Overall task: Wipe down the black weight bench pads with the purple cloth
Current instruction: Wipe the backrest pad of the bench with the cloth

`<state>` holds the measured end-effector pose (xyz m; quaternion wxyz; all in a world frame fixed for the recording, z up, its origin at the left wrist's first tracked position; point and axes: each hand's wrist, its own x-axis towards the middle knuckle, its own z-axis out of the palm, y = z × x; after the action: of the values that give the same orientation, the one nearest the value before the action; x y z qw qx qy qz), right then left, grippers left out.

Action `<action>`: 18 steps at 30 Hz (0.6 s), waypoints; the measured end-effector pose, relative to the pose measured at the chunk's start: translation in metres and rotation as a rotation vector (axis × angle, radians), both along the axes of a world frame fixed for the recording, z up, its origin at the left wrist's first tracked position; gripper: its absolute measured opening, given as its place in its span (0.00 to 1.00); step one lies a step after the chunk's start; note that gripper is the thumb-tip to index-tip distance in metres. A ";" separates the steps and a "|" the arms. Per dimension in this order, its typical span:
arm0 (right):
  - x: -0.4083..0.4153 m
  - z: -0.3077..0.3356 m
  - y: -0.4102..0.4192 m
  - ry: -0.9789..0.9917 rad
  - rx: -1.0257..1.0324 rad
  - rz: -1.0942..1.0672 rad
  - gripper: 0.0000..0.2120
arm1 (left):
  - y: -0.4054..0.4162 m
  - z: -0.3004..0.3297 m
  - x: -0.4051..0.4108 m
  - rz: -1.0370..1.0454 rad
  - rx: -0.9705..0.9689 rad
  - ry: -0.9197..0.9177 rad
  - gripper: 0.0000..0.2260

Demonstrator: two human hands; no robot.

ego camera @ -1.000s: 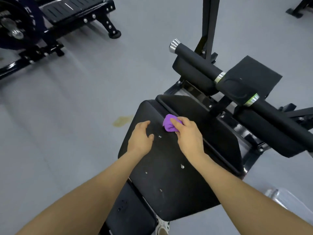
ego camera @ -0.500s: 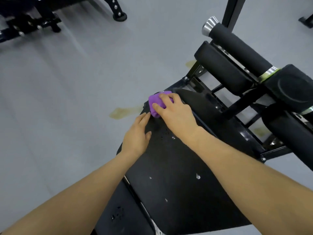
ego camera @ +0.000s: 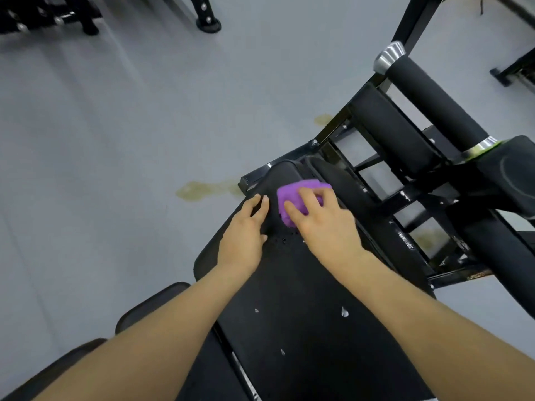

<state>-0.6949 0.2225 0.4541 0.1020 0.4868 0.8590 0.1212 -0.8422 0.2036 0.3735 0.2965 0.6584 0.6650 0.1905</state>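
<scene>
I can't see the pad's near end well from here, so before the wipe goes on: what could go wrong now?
1. The cloth, bunched under the right hand, sits at the pad's far end; droplets nearer the body could get missed.
2. The cloth is next to the gap by the second pad and might snag there.
3. The left hand rests flat by the pad's left edge and could slip off a wet surface.
</scene>
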 end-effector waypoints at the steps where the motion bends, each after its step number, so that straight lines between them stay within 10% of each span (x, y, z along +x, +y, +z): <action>1: -0.008 -0.002 0.011 0.017 0.007 0.008 0.30 | 0.000 -0.002 0.000 -0.001 0.009 0.002 0.35; 18: 0.010 -0.001 -0.014 0.067 0.013 -0.061 0.25 | -0.004 -0.003 0.005 0.050 0.027 -0.007 0.35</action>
<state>-0.6853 0.2089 0.4535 0.0736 0.5174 0.8458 0.1072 -0.8371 0.1995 0.3709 0.2851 0.6450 0.6776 0.2089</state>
